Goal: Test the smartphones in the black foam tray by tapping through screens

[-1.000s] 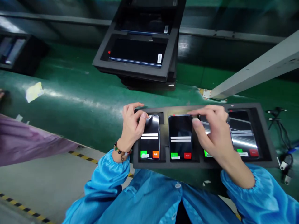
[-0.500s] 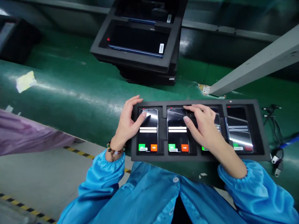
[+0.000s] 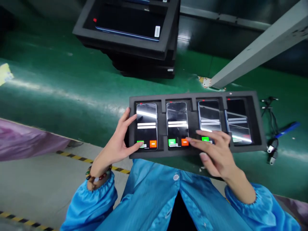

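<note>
Several smartphones lie face up in a black foam tray (image 3: 176, 154), their screens lit with white bars and coloured buttons. My left hand (image 3: 119, 138) is spread at the tray's left end, its thumb over the green button of the leftmost smartphone (image 3: 146, 134) and a finger near that phone's left edge. My right hand (image 3: 218, 152) hovers with its fingers apart; its index fingertip is at the orange button of the second smartphone (image 3: 176, 110). It partly covers the third smartphone (image 3: 209, 110). The rightmost smartphone (image 3: 238, 112) sits slightly tilted in its slot.
A stack of black foam trays (image 3: 125, 48) holding more phones stands behind on the green workbench (image 3: 72, 83). A grey metal post (image 3: 252, 48) rises at the back right. Black cables (image 3: 271, 118) and a blue strip (image 3: 287, 129) lie to the right.
Both hands have moved from the upper part of the phones down to the buttons at their lower ends. The camera view has shifted, and the third phone is more exposed.
</note>
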`<state>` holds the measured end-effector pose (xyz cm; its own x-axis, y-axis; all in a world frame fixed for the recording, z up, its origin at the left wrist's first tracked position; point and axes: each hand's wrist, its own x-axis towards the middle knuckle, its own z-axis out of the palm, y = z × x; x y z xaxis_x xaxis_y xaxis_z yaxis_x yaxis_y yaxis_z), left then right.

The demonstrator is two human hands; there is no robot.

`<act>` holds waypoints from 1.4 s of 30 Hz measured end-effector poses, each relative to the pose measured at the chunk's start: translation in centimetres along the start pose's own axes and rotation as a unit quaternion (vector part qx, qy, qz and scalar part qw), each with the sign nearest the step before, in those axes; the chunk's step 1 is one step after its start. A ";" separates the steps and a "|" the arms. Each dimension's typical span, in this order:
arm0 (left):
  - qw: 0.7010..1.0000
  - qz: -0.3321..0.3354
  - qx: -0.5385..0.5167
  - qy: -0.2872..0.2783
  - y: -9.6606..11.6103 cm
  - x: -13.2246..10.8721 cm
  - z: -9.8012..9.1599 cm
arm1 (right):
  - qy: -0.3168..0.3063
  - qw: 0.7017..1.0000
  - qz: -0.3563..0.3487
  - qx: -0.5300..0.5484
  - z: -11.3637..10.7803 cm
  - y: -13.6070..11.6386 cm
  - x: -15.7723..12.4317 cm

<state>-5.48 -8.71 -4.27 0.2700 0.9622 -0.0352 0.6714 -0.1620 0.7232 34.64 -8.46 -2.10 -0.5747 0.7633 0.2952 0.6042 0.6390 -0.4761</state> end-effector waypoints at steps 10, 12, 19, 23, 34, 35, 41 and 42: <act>0.998 -0.024 -0.030 0.047 -0.3 1.1 0.9 | 0.107 0.975 0.164 -0.108 -3.2 3.9 -8.3; 0.998 -0.024 -0.009 0.055 -0.1 1.6 1.3 | 0.152 0.954 0.223 -0.134 -3.6 4.7 -9.8; 0.992 0.012 0.088 0.088 0.1 3.9 1.6 | 0.279 0.924 0.254 -0.056 -4.5 8.5 -10.4; 0.989 0.038 0.116 0.085 -1.5 7.0 0.3 | 0.255 0.933 0.253 0.004 -4.8 9.7 -8.2; 0.981 -0.008 0.059 0.184 -1.7 11.5 -0.6 | 0.204 0.945 0.248 -0.067 -4.2 9.0 -7.7; 0.980 -0.009 0.056 0.192 -1.4 11.5 -0.3 | 0.196 0.946 0.246 -0.073 -4.1 9.0 -7.8; 0.977 -0.004 0.046 0.208 -1.1 11.4 0.2 | 0.185 0.950 0.239 -0.080 -4.0 8.9 -7.8; 0.977 -0.002 0.043 0.208 -1.1 11.4 0.2 | 0.182 0.949 0.244 -0.081 -4.0 8.9 -7.7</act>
<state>-3.00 2.41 -5.64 -0.0253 0.9657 0.2586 0.7324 -0.1581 0.6623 46.66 -8.28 -5.30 0.0067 0.9358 0.3525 0.8431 0.1843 -0.5052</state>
